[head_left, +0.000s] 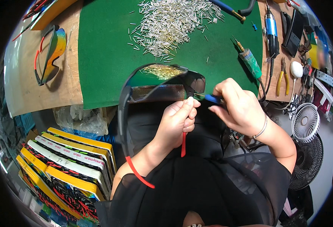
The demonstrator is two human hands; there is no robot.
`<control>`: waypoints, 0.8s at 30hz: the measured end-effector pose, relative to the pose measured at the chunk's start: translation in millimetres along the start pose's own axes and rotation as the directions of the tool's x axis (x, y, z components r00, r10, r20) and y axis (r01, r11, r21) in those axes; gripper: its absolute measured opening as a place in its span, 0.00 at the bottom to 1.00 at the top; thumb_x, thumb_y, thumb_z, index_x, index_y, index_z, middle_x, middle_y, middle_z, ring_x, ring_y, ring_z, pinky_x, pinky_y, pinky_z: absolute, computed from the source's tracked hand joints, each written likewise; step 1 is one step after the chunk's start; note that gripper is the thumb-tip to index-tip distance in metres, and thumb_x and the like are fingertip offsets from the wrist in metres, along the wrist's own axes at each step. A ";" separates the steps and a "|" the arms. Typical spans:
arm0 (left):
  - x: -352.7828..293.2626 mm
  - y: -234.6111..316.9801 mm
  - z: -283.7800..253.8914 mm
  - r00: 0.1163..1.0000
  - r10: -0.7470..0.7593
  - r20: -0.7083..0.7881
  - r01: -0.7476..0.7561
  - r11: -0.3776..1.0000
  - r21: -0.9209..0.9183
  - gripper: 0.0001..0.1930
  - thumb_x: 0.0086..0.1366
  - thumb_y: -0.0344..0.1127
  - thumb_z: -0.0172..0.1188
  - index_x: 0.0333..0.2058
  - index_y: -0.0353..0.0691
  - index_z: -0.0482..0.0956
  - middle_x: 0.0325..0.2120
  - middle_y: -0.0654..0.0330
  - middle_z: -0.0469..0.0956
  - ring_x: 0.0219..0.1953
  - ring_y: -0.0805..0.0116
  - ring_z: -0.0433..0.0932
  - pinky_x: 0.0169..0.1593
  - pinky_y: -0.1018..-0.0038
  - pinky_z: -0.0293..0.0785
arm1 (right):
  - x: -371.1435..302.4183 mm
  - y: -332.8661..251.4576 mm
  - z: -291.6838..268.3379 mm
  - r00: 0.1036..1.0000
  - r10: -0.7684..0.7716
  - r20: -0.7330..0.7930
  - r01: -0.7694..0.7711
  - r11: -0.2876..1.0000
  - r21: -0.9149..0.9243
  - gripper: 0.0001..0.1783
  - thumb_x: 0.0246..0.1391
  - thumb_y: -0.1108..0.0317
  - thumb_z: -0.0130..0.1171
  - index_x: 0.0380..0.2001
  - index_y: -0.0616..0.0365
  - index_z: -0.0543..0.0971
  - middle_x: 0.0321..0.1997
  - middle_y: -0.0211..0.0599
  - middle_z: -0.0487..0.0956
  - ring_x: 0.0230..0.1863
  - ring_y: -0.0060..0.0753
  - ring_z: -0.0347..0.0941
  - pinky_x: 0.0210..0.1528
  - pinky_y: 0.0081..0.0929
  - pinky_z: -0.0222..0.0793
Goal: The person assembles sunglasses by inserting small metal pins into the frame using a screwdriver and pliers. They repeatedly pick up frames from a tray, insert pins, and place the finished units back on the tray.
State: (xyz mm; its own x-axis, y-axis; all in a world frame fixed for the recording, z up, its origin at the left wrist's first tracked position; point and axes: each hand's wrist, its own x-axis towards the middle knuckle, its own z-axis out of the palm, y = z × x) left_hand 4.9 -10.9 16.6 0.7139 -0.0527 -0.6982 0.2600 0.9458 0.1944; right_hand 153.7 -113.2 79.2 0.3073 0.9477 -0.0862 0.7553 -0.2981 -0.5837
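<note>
Black-framed sunglasses (pixel 166 80), red-tipped temples (pixel 123 121) unfolded, have a blue-handled screwdriver (pixel 212 99) near one hinge (pixel 190 92).

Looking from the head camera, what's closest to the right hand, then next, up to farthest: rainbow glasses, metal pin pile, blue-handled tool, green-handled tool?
From the right hand:
1. Blue-handled tool: held in the hand.
2. Green-handled tool: just ahead, slightly right.
3. Metal pin pile: farther ahead, toward the left.
4. Rainbow glasses: far over on the left.
</note>
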 end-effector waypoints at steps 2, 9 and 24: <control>0.1 0.5 0.3 1.000 -0.005 0.005 0.005 1.000 -0.004 0.11 0.68 0.39 0.43 0.35 0.38 0.70 0.18 0.69 0.64 0.14 0.85 0.55 0.17 0.88 0.52 | -2.1 1.6 0.6 0.995 0.052 0.086 -0.048 0.998 -0.049 0.12 0.48 0.64 0.58 0.27 0.59 0.68 0.20 0.41 0.69 0.18 0.42 0.70 0.20 0.32 0.67; -0.7 0.8 -0.4 1.000 -0.006 0.009 0.006 1.000 -0.009 0.12 0.68 0.39 0.43 0.34 0.38 0.70 0.18 0.69 0.64 0.14 0.85 0.55 0.17 0.88 0.52 | -2.6 -2.1 -0.8 0.995 0.030 0.092 -0.025 0.998 -0.057 0.15 0.47 0.62 0.59 0.29 0.60 0.67 0.23 0.41 0.71 0.22 0.41 0.72 0.22 0.30 0.68; -0.3 0.9 -1.1 1.000 -0.007 0.020 0.007 1.000 -0.022 0.11 0.68 0.39 0.44 0.34 0.38 0.70 0.18 0.69 0.64 0.14 0.85 0.55 0.18 0.88 0.52 | -11.0 2.6 7.6 0.996 0.029 0.089 -0.012 0.984 -0.178 0.13 0.45 0.64 0.60 0.29 0.59 0.68 0.22 0.38 0.69 0.22 0.38 0.71 0.21 0.29 0.67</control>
State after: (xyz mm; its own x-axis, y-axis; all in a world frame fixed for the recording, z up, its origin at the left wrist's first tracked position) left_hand 4.2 -9.6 16.2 0.7250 -0.0655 -0.6856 0.2507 0.9523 0.1741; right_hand 147.8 -123.5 72.5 0.2762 0.9452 -0.1741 0.8424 -0.3253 -0.4295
